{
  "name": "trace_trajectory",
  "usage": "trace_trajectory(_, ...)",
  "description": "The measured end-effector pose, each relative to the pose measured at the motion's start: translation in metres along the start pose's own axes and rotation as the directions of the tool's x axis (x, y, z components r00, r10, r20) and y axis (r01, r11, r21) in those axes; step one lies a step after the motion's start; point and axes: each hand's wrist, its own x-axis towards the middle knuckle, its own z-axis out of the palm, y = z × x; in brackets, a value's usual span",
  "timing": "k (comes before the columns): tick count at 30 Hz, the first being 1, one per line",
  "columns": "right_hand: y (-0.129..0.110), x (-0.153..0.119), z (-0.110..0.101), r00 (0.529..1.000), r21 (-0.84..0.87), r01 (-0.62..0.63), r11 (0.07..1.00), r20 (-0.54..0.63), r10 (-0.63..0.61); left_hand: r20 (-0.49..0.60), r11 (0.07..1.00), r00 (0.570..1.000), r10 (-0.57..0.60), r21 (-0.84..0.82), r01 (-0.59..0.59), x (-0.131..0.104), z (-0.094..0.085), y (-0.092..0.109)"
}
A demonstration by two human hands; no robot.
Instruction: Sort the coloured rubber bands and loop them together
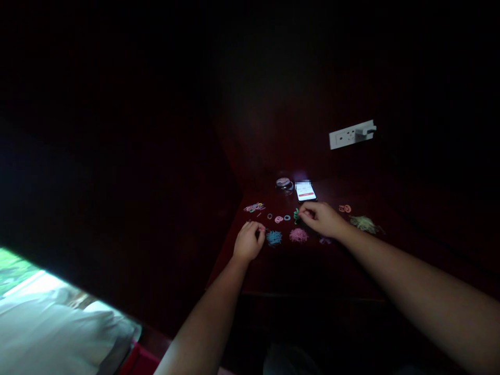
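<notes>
My left hand [249,240] rests on the dark red table, fingers curled in, beside a pile of small blue bands [274,238]. Farther right, the fingers of my right hand [321,217] are pinched together at some small green bands [296,215]. Whether either hand holds a piece is too small and dark to tell. Between the hands lie a heap of pink bands [299,235], a few pink rings [278,220] and a light blue ring [287,217]. Purple bands [325,240] show partly below my right wrist.
At the back stand a lit phone [305,191] and a clear round container [284,183]. Mixed bands [254,207] lie at left; orange rings [345,208] and pale yellow bands [364,224] at right. A wall socket [351,135] holds a plug. White bedding [58,333] is lower left.
</notes>
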Motion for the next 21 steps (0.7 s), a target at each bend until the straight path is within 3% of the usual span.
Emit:
trace_trajectory(8, 0.009, 0.001, 0.0, 0.998, 0.033, -0.02, 0.999, -0.051, 0.022, 0.019, 0.998, 0.998, -0.055, 0.041, 0.054, 0.002, 0.0, -0.001)
trace_trajectory(21, 0.009, 0.001, 0.001, 0.998, 0.03, -0.007, 1.0, -0.059, 0.009, 0.055, 0.996, 0.995, 0.082, -0.031, -0.08, 0.001, 0.001, -0.002)
